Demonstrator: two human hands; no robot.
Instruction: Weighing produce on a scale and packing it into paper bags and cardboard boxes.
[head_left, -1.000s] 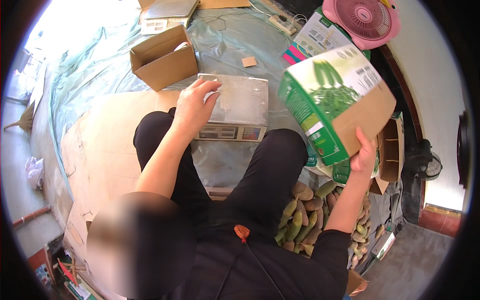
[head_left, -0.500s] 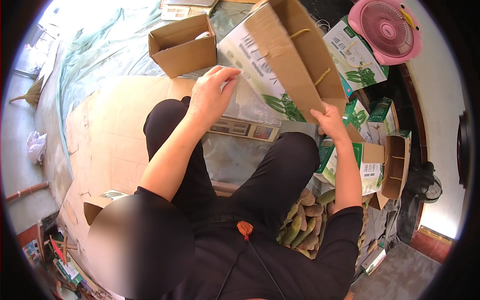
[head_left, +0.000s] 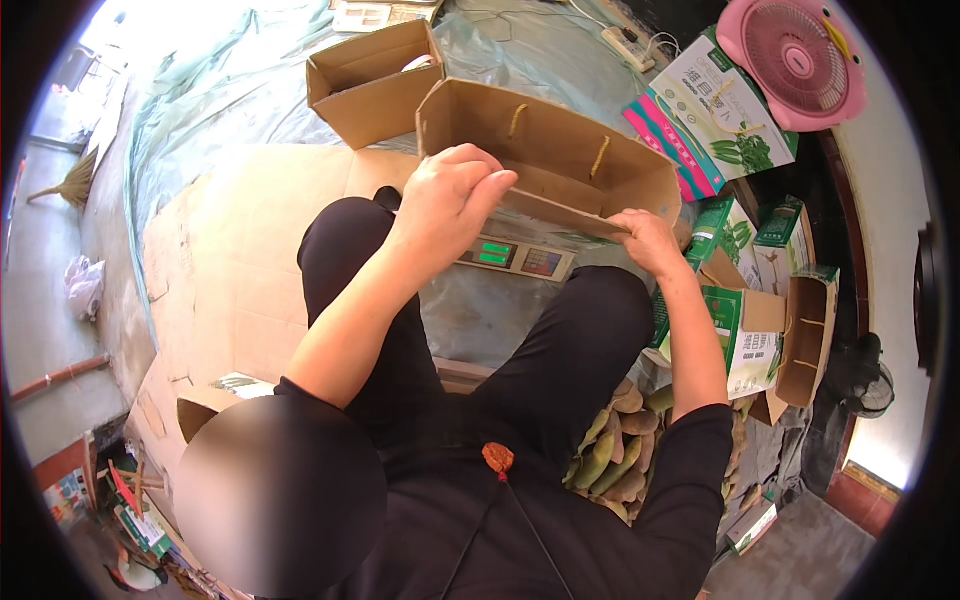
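An open brown cardboard box (head_left: 560,160) with yellow cord handles stands upright before me. My right hand (head_left: 648,240) grips its near rim at the right, thumb over the edge. At the rim's left part, my left hand (head_left: 450,205) is closed, its fingers curled beyond the edge and its thumb on the near side; the rim between them is partly hidden. Just under the box's near side shows a digital scale (head_left: 530,262) with a lit green display. The box hides the scale's platform.
Another open box (head_left: 375,85) stands beyond to the left. Printed cartons (head_left: 735,340), a pink fan (head_left: 795,65) and a black fan (head_left: 868,378) are at the right. Long green-brown produce (head_left: 615,460) lies by my right thigh. Flat cardboard (head_left: 225,250) covers floor at the left.
The box has come down from a tilt, its opening now facing up above the scale. My left hand has moved onto its near rim. The scale's display now shows lit green.
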